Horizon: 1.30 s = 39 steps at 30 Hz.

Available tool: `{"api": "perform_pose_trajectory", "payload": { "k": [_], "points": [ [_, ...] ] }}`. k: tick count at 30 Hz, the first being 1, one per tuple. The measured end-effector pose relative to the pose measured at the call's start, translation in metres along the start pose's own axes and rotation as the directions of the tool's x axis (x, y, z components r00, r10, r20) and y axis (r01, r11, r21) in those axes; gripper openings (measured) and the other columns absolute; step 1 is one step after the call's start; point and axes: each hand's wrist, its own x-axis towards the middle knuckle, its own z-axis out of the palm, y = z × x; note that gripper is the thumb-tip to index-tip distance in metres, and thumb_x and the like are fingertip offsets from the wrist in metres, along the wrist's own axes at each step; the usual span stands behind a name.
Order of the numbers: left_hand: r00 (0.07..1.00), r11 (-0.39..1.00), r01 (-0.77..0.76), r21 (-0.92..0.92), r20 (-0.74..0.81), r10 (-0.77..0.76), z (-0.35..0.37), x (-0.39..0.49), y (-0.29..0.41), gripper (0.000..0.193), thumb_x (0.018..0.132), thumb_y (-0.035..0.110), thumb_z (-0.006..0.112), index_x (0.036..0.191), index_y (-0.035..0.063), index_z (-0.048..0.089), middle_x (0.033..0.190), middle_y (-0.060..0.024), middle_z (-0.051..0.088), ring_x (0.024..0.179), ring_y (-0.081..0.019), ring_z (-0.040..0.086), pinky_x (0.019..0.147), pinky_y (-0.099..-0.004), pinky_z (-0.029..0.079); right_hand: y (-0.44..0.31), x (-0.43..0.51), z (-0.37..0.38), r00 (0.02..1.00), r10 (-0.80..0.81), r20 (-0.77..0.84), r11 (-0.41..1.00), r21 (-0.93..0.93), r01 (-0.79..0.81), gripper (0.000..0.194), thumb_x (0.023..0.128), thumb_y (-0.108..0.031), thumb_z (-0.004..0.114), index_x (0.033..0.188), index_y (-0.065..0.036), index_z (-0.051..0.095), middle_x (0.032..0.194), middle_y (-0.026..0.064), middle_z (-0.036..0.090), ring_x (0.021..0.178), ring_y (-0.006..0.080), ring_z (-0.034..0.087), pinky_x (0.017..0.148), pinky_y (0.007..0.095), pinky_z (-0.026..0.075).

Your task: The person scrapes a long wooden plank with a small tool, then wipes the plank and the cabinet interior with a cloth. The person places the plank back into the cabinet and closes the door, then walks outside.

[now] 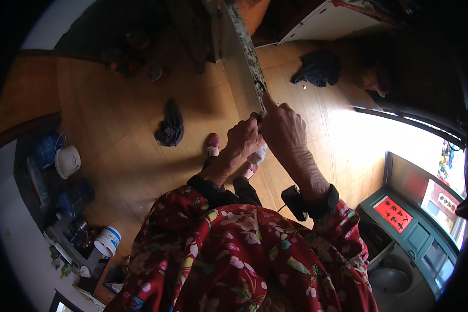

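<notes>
Both my hands meet at the near end of a door (240, 70), whose narrow top edge is pale with dark speckles. My left hand (243, 136) is curled, its fingertips at the end of this edge; what lies inside its fingers is hidden. My right hand (286, 126) rests against the other side, index finger stretched along the edge to a small dark hook or loop (260, 85). The right hand's other fingers are bent and their grip is hidden. Below and between the hands shows a whitish, cloth-like thing (257, 155), partly covered by the left hand.
Dark crumpled cloths lie on the wooden-looking floor, one at left (170, 124) and one beyond the door (318, 69). A white bucket (67, 162), blue water jugs (76, 197) and a white tub (107, 241) stand at left. A green cabinet (417, 238) stands at right.
</notes>
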Motion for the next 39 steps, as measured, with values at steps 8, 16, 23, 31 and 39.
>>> {"api": "perform_pose_trajectory", "payload": {
  "k": [8, 16, 23, 31, 39],
  "points": [
    [0.999, 0.998, 0.042, -0.039, 0.012, -0.042, -0.021, -0.009, 0.020, 0.027, 0.082, 0.023, 0.054, 0.101, 0.0047, 0.049, 0.094, -0.0184, 0.056, 0.085, -0.0382, 0.058, 0.072, -0.0440, 0.049, 0.004, 0.002, -0.002, 1.000, 0.005, -0.021, 0.998, 0.055, -0.004, 0.042, 0.076, -0.012, 0.057, 0.117, -0.012, 0.047, 0.078, 0.0218, 0.060, 0.073, 0.0383, 0.062, 0.062, 0.0475, 0.049],
    [0.999, 1.000, 0.012, 0.017, -0.040, -0.011, -0.018, -0.009, 0.020, 0.026, 0.082, 0.025, 0.055, 0.098, 0.0055, 0.050, 0.088, -0.0172, 0.058, 0.081, -0.0363, 0.060, 0.069, -0.0422, 0.050, 0.005, 0.002, -0.007, 1.000, -0.001, 0.008, 0.998, 0.060, 0.001, 0.041, 0.077, -0.010, 0.054, 0.118, -0.013, 0.049, 0.078, 0.0223, 0.060, 0.073, 0.0377, 0.062, 0.063, 0.0474, 0.049],
    [0.999, 0.999, 0.037, -0.002, -0.007, -0.037, -0.017, -0.008, 0.019, 0.027, 0.081, 0.025, 0.058, 0.098, 0.0052, 0.050, 0.089, -0.0183, 0.058, 0.083, -0.0368, 0.060, 0.069, -0.0425, 0.050, 0.006, -0.001, -0.007, 1.000, -0.007, -0.022, 0.998, 0.068, 0.008, 0.041, 0.078, -0.010, 0.051, 0.119, -0.012, 0.048, 0.078, 0.0211, 0.060, 0.072, 0.0378, 0.061, 0.062, 0.0467, 0.049],
    [1.000, 1.000, 0.009, 0.010, 0.014, -0.009, -0.019, -0.010, 0.022, 0.030, 0.081, 0.024, 0.058, 0.102, 0.0046, 0.049, 0.095, -0.0194, 0.058, 0.086, -0.0382, 0.059, 0.071, -0.0454, 0.049, 0.004, -0.012, -0.006, 0.999, -0.037, 0.001, 0.998, 0.049, 0.037, 0.041, 0.080, -0.016, 0.054, 0.119, -0.007, 0.045, 0.081, 0.0202, 0.059, 0.066, 0.0371, 0.062, 0.057, 0.0449, 0.050],
    [0.986, 0.979, -0.155, 0.134, -0.044, 0.163, 0.010, 0.001, -0.001, 0.032, 0.078, 0.028, 0.061, 0.098, 0.0031, 0.055, 0.093, -0.0139, 0.059, 0.085, -0.0339, 0.059, 0.074, -0.0411, 0.049, 0.001, 0.004, 0.000, 0.995, 0.100, -0.012, 0.995, 0.030, -0.100, 0.049, 0.078, -0.013, 0.057, 0.125, -0.010, 0.047, 0.080, 0.0222, 0.061, 0.074, 0.0362, 0.063, 0.063, 0.0441, 0.050]
  ]
}}
